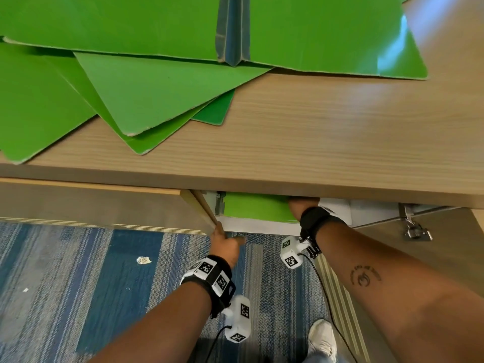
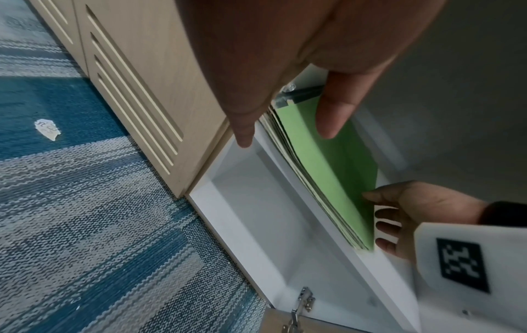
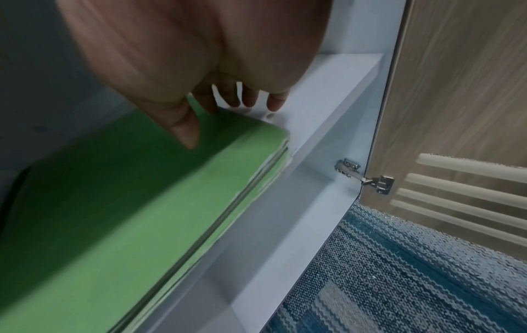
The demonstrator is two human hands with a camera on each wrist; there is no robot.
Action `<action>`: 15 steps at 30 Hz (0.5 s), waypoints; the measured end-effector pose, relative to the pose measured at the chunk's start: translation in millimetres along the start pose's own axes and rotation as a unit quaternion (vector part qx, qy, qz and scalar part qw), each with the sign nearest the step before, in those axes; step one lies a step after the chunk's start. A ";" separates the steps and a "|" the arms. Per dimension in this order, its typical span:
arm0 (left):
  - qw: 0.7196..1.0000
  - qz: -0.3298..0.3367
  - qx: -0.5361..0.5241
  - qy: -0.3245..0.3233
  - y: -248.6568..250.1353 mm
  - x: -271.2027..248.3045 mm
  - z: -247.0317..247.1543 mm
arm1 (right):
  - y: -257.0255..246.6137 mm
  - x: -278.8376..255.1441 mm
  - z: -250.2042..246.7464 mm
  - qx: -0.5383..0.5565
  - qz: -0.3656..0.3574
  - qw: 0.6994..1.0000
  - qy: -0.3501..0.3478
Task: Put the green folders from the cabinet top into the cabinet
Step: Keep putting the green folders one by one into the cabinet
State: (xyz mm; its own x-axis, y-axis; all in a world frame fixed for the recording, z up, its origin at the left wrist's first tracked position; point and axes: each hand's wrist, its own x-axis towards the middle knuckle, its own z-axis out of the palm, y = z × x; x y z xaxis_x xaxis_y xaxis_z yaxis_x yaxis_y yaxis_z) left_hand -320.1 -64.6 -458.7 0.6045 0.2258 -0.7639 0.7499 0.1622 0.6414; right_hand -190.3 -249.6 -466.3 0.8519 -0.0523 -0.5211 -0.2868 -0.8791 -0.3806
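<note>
Several green folders (image 1: 162, 93) lie fanned out on the wooden cabinet top (image 1: 314, 132), one spread wide with its grey spine up. Below, the cabinet stands with its doors swung out, and a stack of green folders (image 1: 255, 206) lies on the white shelf (image 2: 367, 268). My right hand (image 1: 303, 208) reaches inside and holds the stack's near corner (image 3: 256, 139), thumb on top and fingers at its edge. My left hand (image 1: 225, 241) hovers by the edge of the left door (image 1: 104, 205), fingers straight; one fingertip (image 2: 331, 126) shows over the stack's far end (image 2: 302, 126).
The right door (image 1: 432, 247) hangs out on metal hinges (image 1: 416, 231). Blue and grey carpet (image 1: 78, 271) lies below, with a scrap of paper (image 1: 143, 260). The lower compartment (image 2: 256, 214) is white inside. A white shoe (image 1: 322, 339) stands by the cabinet.
</note>
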 end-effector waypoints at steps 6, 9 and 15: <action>0.999 0.032 0.005 -0.017 24.6 -17.4 1.4 | -20.4 -24.8 -10.1 0.003 -0.033 0.998 0.059; 0.999 0.047 -0.002 -0.026 40.4 -42.0 0.0 | -31.5 -51.9 -23.1 -0.011 -0.069 0.996 0.047; 0.992 0.116 0.026 -0.033 89.8 -120.2 -3.1 | -72.7 -136.2 -77.4 0.019 -0.043 0.995 -0.087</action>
State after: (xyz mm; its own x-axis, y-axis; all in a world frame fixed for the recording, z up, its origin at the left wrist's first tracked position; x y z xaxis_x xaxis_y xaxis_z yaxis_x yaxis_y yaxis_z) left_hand -326.3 -74.2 -309.1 0.7777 0.1868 -0.6002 0.6001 0.0635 0.7974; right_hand -251.6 -215.2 -308.6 0.7856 0.1075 -0.6093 -0.2360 -0.8583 -0.4557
